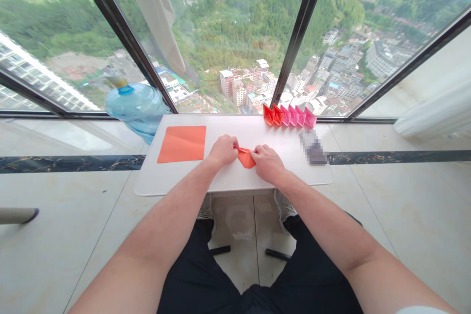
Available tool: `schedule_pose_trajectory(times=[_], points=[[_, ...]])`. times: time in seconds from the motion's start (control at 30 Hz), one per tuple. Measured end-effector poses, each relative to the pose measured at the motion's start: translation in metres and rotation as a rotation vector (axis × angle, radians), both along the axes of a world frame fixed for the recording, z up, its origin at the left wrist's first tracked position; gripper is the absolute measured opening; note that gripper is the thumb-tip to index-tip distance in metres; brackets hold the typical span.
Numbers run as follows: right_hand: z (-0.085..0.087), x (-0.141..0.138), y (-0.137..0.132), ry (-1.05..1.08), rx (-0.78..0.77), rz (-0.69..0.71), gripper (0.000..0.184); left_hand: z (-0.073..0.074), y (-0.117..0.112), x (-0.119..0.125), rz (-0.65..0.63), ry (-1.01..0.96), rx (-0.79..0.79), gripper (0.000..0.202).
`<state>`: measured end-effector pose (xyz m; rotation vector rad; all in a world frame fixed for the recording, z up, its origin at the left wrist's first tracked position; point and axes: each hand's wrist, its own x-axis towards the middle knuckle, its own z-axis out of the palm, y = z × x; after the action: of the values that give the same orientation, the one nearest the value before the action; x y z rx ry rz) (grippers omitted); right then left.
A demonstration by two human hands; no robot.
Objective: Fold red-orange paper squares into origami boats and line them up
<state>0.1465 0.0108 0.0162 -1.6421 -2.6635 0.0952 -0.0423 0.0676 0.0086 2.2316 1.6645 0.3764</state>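
A small folded piece of orange paper (246, 158) is between my two hands over the middle of the white table. My left hand (223, 150) pinches its left upper corner, fingers closed. At its right edge, my right hand (269, 161) grips the paper between thumb and fingers. The folded paper narrows toward its lower edge; parts of both ends are hidden by my fingertips. Left of my left hand lies a flat stack or sheet of orange paper (182, 144). A row of folded paper shapes (289, 116), red-orange and pink, stands at the table's back right.
The small white table (235, 182) stands against tall windows. A blurred-out dark object (317, 151) lies on its right side. A large blue water bottle (137, 107) stands behind the left corner. My legs and shoes (284, 206) are below the front edge.
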Motion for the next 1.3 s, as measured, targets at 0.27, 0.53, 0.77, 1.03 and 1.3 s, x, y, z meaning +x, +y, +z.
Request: schedule_pose_trajectory(times=[0.27, 0.53, 0.77, 1.03, 1.3], points=[[0.001, 0.000, 0.000, 0.001, -0.003, 0.014, 0.033, 0.005, 0.001, -0.004, 0.074, -0.068, -0.098, 0.023], [0.000, 0.002, 0.000, 0.011, -0.002, 0.027, 0.037, -0.004, 0.006, -0.010, 0.088, -0.132, -0.051, 0.022], [0.000, 0.002, 0.000, 0.014, -0.001, 0.017, 0.036, -0.006, 0.006, -0.008, 0.099, -0.124, 0.007, 0.017], [-0.001, 0.004, 0.001, 0.017, 0.006, 0.033, 0.038, -0.012, 0.005, -0.013, -0.039, -0.120, 0.140, 0.023], [-0.006, 0.005, 0.002, 0.024, 0.027, 0.036, 0.035, -0.015, 0.001, -0.011, -0.337, 0.098, 0.291, 0.028]])
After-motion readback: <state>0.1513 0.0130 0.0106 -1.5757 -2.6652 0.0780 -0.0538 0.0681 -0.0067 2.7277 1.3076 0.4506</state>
